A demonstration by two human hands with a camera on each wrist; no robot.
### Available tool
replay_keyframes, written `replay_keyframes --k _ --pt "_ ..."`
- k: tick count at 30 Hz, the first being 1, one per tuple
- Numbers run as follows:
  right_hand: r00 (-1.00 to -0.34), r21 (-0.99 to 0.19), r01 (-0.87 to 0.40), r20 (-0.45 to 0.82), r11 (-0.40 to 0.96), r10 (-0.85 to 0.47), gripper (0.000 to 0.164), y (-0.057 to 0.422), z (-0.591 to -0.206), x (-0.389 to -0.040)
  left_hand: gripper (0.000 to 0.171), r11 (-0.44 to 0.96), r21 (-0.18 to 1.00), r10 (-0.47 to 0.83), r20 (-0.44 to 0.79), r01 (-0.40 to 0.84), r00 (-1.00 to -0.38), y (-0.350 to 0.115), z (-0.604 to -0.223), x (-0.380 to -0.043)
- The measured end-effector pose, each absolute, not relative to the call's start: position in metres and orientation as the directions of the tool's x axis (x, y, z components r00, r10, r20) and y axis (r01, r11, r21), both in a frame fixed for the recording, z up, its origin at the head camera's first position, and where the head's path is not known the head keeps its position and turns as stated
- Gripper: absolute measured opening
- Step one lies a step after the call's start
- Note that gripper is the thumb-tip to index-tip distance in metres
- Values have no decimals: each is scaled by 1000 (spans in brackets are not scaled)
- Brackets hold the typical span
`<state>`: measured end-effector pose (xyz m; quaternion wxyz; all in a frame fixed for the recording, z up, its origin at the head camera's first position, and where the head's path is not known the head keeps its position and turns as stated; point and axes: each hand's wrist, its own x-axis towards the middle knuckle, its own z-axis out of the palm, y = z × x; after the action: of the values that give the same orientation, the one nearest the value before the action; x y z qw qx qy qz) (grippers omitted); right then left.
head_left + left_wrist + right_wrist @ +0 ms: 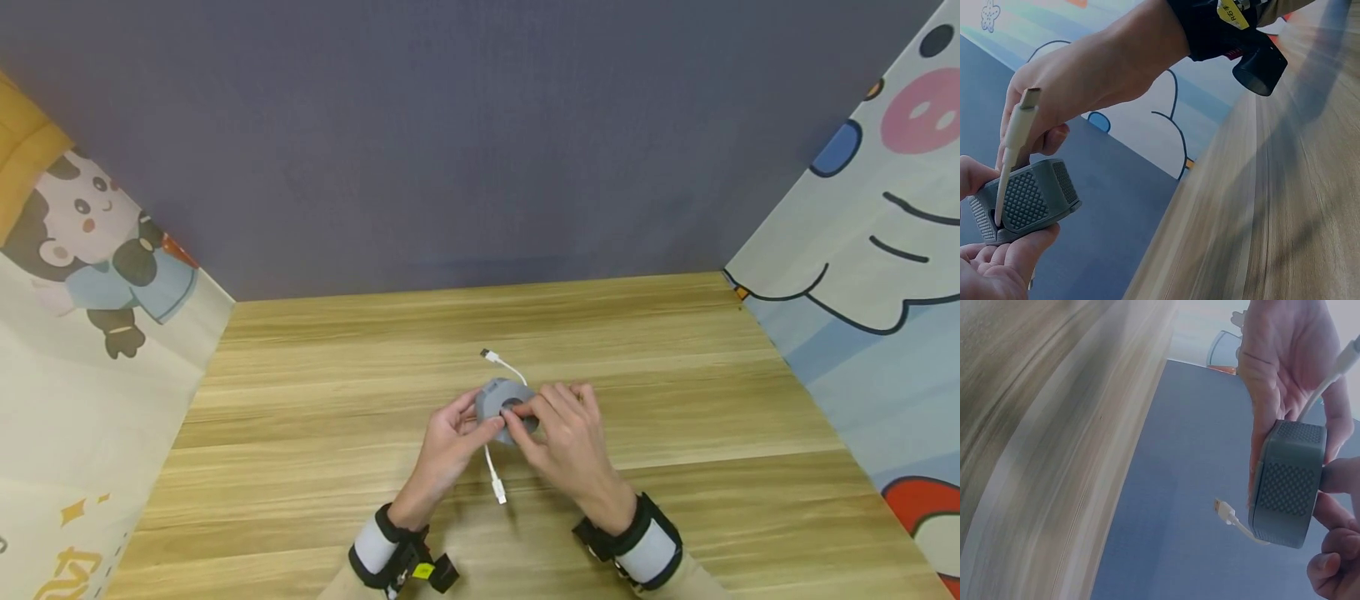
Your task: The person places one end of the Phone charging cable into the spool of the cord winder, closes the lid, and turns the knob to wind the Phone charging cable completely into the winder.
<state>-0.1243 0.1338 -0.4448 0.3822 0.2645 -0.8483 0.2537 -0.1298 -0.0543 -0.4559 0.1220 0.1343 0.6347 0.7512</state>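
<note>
A grey faceted cable winder (491,395) with diamond-textured sides (1287,489) is held up over the table. My left hand (447,442) grips it by the edge, thumb on its upper face and fingers beneath. At the round recess in its middle, my right hand (568,442) pinches the centre part with thumb and forefinger; the fingertips partly hide that part. White cable ends come out on opposite sides. The far one ends in a USB plug (491,356), the near one in a slim white connector (498,490), which stands up beside the winder in the left wrist view.
The wooden table (315,400) spreads out beneath both hands. A dark blue-grey panel (480,150) rises behind it, with cartoon-printed panels at the left (150,333) and right (847,242). Each wrist wears a black and white strap (375,546); a small black camera hangs off the left one.
</note>
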Motion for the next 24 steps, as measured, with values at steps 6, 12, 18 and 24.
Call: replay_keyframes --k 6,12,18,24 --pt "-582 -265 -634 783 727 -222 27 131 -445 -124 56 -173 985 348 65 4 -935 -53 -456 -130" --pt "-594 -292 -622 781 727 -194 27 129 -445 -123 57 -180 984 351 72 8 -934 -52 -455 -128" --pt "-607 -317 -610 776 726 -171 27 129 -445 -123 58 -190 982 347 78 11 -935 -50 -456 -127" --pt "-616 -344 -606 773 717 -150 30 128 -446 -123 58 -216 976 340 98 24 -935 -48 -457 -127"
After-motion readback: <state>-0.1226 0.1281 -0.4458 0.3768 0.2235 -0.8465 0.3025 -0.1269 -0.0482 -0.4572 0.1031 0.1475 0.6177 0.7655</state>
